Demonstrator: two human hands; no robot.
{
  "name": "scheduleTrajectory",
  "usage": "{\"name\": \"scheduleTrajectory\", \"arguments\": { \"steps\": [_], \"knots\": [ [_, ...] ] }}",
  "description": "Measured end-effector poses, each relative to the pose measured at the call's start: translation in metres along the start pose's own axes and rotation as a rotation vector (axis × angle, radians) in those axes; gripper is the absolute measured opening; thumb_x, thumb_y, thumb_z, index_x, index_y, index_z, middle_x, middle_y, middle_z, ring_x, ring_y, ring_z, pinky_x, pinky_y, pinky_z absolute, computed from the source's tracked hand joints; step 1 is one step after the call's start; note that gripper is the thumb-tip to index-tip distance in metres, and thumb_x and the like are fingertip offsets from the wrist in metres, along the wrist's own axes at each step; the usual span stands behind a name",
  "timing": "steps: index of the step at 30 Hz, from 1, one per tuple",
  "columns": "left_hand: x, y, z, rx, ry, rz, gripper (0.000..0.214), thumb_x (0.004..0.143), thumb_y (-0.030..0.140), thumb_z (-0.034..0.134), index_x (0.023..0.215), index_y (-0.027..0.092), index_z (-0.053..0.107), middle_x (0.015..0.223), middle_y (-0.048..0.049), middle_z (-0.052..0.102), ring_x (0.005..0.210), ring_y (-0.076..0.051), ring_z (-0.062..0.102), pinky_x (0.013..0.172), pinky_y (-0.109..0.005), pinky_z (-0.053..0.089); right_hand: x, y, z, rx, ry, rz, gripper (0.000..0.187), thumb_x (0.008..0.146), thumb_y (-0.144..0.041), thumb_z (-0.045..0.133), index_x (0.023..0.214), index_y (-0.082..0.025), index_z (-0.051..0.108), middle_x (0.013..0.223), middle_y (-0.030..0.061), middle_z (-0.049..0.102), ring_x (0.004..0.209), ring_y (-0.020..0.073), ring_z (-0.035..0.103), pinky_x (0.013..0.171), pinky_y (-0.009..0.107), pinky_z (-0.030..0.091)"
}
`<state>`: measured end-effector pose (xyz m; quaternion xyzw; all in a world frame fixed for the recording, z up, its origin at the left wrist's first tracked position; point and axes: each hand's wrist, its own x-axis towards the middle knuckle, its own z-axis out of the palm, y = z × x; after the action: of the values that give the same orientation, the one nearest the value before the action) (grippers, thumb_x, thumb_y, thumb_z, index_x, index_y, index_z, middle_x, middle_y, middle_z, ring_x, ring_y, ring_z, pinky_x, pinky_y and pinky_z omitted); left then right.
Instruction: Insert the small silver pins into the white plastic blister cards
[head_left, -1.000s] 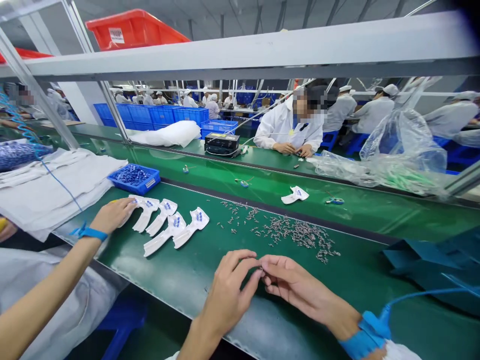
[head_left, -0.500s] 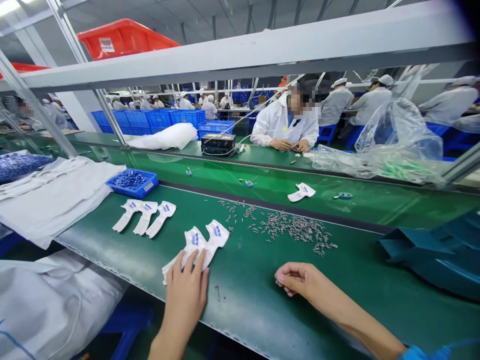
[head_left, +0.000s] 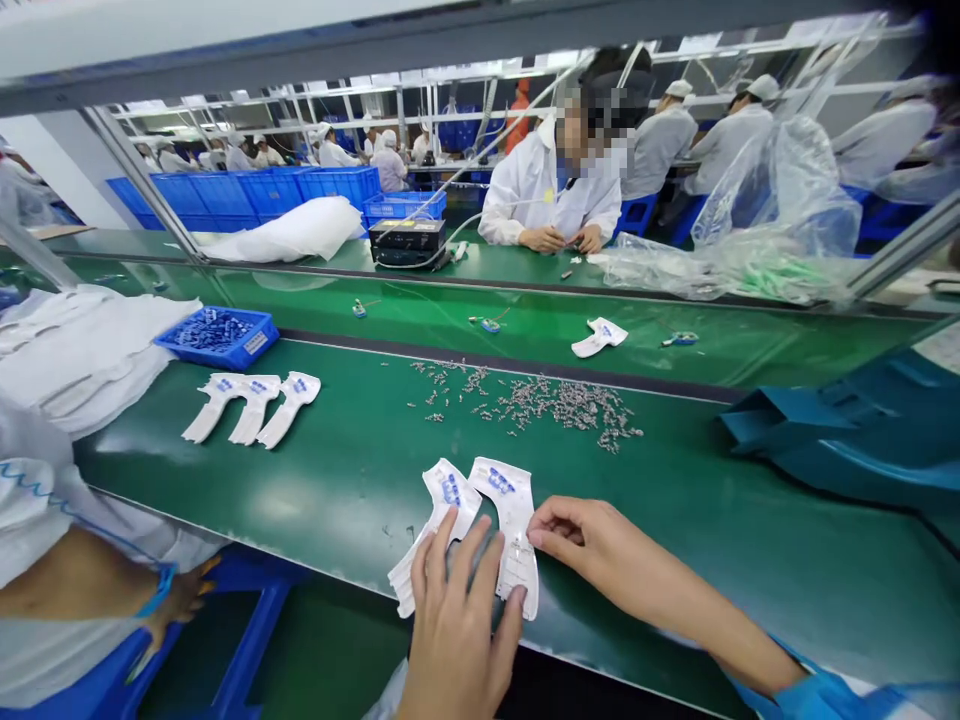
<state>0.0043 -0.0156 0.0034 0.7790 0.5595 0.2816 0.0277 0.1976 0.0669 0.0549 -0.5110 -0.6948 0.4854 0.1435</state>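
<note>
Our left hand (head_left: 461,620) lies spread across two white shells (head_left: 435,516); our right hand (head_left: 585,530) pinches at the right shell's (head_left: 514,515) edge, but we cannot tell what it holds

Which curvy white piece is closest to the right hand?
The right-side white piece of the front two, with the right hand at its edge. The other five lie farther from that hand.

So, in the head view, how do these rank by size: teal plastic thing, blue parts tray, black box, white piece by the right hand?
1. Teal plastic thing
2. Blue parts tray and white piece by the right hand: too alike to rank; the piece is nearer the camera
3. Black box
</note>
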Motion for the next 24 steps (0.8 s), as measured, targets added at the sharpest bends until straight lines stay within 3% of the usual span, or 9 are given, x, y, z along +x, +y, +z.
{"name": "scheduleTrajectory", "arguments": {
  "steps": [3, 6, 16, 24],
  "knots": [
    [0.01, -0.006, -0.006, 0.021, -0.045, 0.074, 0.049, 0.096, 0.031, 0.057, 0.142, 0.019, 0.048, 0.145, -0.0065, 0.056, 0.142, -0.031, 0.038, 0.112, -0.046, 0.03, 0.0, -0.006, 0.002, -0.07, -0.023, -0.028, 0.022, 0.094, -0.039, 0.054, 0.088, -0.023, 0.069, 0.081, 0.002, 0.069, 0.072, 0.0176, 0.058, 0.064, 0.027, 0.04],
    [0.016, -0.003, -0.002, -0.006, -0.032, 0.099, 0.045, 0.098, 0.033, 0.054, 0.14, 0.019, 0.05, 0.143, -0.0054, 0.058, 0.142, -0.03, 0.04, 0.115, -0.046, 0.025, 0.003, -0.01, 0.005, -0.142, -0.034, -0.04, 0.023, 0.095, -0.036, 0.053, 0.084, -0.023, 0.067, 0.077, 0.0017, 0.067, 0.07, 0.0176, 0.057, 0.062, 0.027, 0.037],
    [0.02, 0.001, 0.003, -0.086, -0.039, 0.048, 0.041, 0.095, 0.037, 0.058, 0.133, 0.023, 0.057, 0.131, -0.0066, 0.066, 0.137, -0.032, 0.047, 0.114, -0.054, 0.027, 0.007, -0.017, 0.003, -0.338, -0.018, -0.026, 0.011, 0.094, -0.026, 0.055, 0.085, -0.023, 0.062, 0.087, 0.0035, 0.069, 0.076, 0.0193, 0.06, 0.063, 0.028, 0.034],
    [0.022, 0.003, 0.002, -0.115, -0.089, 0.022, 0.04, 0.093, 0.035, 0.061, 0.131, 0.023, 0.055, 0.132, -0.0031, 0.066, 0.136, -0.035, 0.046, 0.113, -0.061, 0.025, 0.013, -0.02, 0.002, -0.414, -0.038, 0.09, 0.004, 0.09, -0.024, 0.06, 0.087, -0.024, 0.058, 0.085, 0.0021, 0.068, 0.076, 0.0199, 0.059, 0.059, 0.028, 0.028]
  ]
}}
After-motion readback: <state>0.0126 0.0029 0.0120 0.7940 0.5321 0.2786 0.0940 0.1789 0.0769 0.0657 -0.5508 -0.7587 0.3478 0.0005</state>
